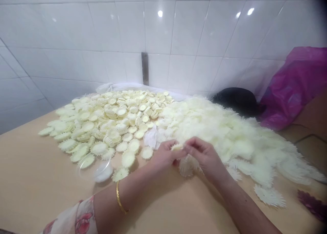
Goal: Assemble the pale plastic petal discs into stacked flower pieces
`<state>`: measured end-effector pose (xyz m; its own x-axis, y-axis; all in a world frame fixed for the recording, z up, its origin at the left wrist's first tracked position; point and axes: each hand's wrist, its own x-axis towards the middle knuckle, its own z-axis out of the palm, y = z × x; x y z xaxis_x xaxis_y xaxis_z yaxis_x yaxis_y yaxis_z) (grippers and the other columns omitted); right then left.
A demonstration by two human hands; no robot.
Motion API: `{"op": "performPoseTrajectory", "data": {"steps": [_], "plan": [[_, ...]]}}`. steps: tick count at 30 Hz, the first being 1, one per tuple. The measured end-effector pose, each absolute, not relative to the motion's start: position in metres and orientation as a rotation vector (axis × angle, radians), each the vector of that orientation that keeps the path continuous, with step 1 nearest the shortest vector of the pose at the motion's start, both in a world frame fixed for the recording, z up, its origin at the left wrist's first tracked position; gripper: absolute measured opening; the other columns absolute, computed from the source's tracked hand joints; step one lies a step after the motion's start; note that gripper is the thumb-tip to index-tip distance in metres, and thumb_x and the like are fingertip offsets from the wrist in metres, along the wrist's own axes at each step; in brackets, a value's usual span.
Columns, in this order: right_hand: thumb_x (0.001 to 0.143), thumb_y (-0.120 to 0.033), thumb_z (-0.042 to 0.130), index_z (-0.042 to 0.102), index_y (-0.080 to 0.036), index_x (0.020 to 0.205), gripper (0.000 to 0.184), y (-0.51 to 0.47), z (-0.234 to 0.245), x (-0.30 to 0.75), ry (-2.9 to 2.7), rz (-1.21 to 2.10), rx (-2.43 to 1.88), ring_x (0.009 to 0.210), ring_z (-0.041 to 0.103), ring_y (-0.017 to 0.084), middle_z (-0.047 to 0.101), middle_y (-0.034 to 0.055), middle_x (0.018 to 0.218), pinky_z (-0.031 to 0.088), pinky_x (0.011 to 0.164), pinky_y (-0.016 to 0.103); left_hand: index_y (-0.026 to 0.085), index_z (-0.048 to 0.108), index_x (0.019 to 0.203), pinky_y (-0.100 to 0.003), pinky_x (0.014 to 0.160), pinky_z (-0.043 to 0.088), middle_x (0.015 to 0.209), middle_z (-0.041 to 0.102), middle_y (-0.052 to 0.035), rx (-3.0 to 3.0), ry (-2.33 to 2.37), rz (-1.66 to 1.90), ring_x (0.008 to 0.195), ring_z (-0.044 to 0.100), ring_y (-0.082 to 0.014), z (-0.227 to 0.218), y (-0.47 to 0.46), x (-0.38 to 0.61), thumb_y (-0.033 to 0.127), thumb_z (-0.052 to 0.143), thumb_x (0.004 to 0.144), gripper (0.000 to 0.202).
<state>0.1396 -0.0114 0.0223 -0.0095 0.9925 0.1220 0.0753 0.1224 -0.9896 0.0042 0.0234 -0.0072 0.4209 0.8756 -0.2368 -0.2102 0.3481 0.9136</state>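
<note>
Pale frilled flower (pixel 177 146), likely light, soft, fragile: pinched at its rim between left hand (pixel 165 155) and right hand (pixel 204 155) fingers.

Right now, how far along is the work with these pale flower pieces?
Done: a wide spread of small round flowers lies at the left of the table. In hand: both hands, left hand and right hand, pinch one piece. Left: a large fluffy heap of loose pieces at the right.
</note>
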Motion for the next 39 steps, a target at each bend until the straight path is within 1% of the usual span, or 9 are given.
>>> {"op": "performPoseTrajectory", "data": {"steps": [5, 10, 15, 20, 24, 26, 30, 36, 39], "plan": [[0.07, -0.04, 0.062, 0.052, -0.019, 0.06, 0.026, -0.005, 0.015, 0.146, -1.221, 1.007, -1.142, 0.057, 0.041, 0.011, 0.045, -0.0038, 0.057, 0.036, 0.056, 0.023, 0.013, 0.052, 0.084, -0.027, 0.052, 0.043, 0.065, 0.056, -0.002, 0.813, 0.676, 0.749, 0.052, 0.057, -0.0139, 0.003, 0.024, 0.008, 0.024, 0.071, 0.061, 0.031], [0.068, -0.038, 0.066, 0.051, -0.018, 0.06, 0.026, -0.001, 0.007, 0.147, -1.102, 1.131, -1.074, 0.056, 0.038, 0.01, 0.043, -0.0045, 0.056, 0.034, 0.056, 0.023, 0.014, 0.047, 0.08, -0.027, 0.052, 0.044, 0.06, 0.057, -0.0037, 0.732, 0.665, 0.705, 0.05, 0.058, -0.0154, 0.004, 0.026, 0.008, 0.014, 0.06, 0.066, 0.019], [0.072, -0.039, 0.063, 0.051, -0.018, 0.06, 0.027, -0.003, 0.005, 0.145, -1.15, 1.124, -1.097, 0.056, 0.037, 0.009, 0.042, -0.0046, 0.056, 0.033, 0.054, 0.022, 0.013, 0.052, 0.079, -0.026, 0.052, 0.043, 0.064, 0.058, -0.0038, 0.812, 0.767, 0.749, 0.048, 0.055, -0.0123, 0.002, 0.022, 0.009, 0.016, 0.067, 0.061, 0.023], [0.079, -0.05, 0.051, 0.059, -0.018, 0.081, 0.033, -0.004, 0.004, 0.147, -1.254, 1.129, -1.103, 0.063, 0.047, 0.013, 0.049, -0.0013, 0.065, 0.04, 0.062, 0.026, 0.012, 0.058, 0.073, -0.023, 0.048, 0.038, 0.063, 0.055, -0.0012, 0.976, 0.829, 0.845, 0.045, 0.048, -0.0073, -0.001, 0.021, 0.009, 0.025, 0.071, 0.06, 0.023], [0.07, -0.047, 0.063, 0.057, -0.017, 0.096, 0.04, -0.006, 0.006, 0.145, -1.349, 1.129, -1.153, 0.074, 0.054, 0.017, 0.059, 0.0025, 0.079, 0.043, 0.068, 0.028, 0.014, 0.056, 0.07, -0.022, 0.047, 0.035, 0.058, 0.052, 0.0008, 0.99, 0.886, 0.943, 0.045, 0.045, -0.0067, -0.004, 0.022, 0.008, 0.032, 0.069, 0.062, 0.023], [0.069, -0.045, 0.064, 0.058, -0.017, 0.089, 0.035, -0.008, 0.007, 0.142, -1.393, 1.154, -1.161, 0.07, 0.056, 0.017, 0.061, 0.0023, 0.074, 0.044, 0.064, 0.028, 0.014, 0.056, 0.068, -0.022, 0.047, 0.035, 0.059, 0.053, 0.0003, 1.027, 0.88, 0.955, 0.045, 0.044, -0.0064, -0.005, 0.022, 0.009, 0.031, 0.068, 0.063, 0.022], [0.08, -0.046, 0.049, 0.057, -0.017, 0.072, 0.032, -0.009, 0.005, 0.135, -1.454, 1.129, -1.163, 0.064, 0.056, 0.017, 0.059, 0.0025, 0.066, 0.044, 0.059, 0.028, 0.013, 0.056, 0.069, -0.023, 0.05, 0.037, 0.063, 0.055, -0.0009, 1.062, 0.877, 0.922, 0.048, 0.046, -0.0071, -0.006, 0.022, 0.009, 0.03, 0.068, 0.063, 0.021], [0.084, -0.043, 0.042, 0.05, -0.018, 0.059, 0.036, -0.007, 0.004, 0.137, -1.5, 0.762, -1.342, 0.057, 0.052, 0.015, 0.053, 0.0004, 0.055, 0.041, 0.056, 0.026, 0.013, 0.057, 0.07, -0.023, 0.05, 0.035, 0.062, 0.052, 0.0, 1.152, 0.857, 0.918, 0.048, 0.044, -0.007, -0.006, 0.02, 0.008, 0.041, 0.065, 0.065, 0.029], [0.085, -0.041, 0.041, 0.043, -0.019, 0.056, 0.036, -0.007, 0.005, 0.137, -1.505, 0.556, -1.44, 0.049, 0.046, 0.012, 0.046, -0.0018, 0.05, 0.036, 0.049, 0.024, 0.014, 0.053, 0.065, -0.022, 0.05, 0.034, 0.056, 0.047, 0.0026, 1.196, 0.837, 0.948, 0.048, 0.042, -0.0069, -0.003, 0.016, 0.009, 0.038, 0.064, 0.067, 0.026]]}}
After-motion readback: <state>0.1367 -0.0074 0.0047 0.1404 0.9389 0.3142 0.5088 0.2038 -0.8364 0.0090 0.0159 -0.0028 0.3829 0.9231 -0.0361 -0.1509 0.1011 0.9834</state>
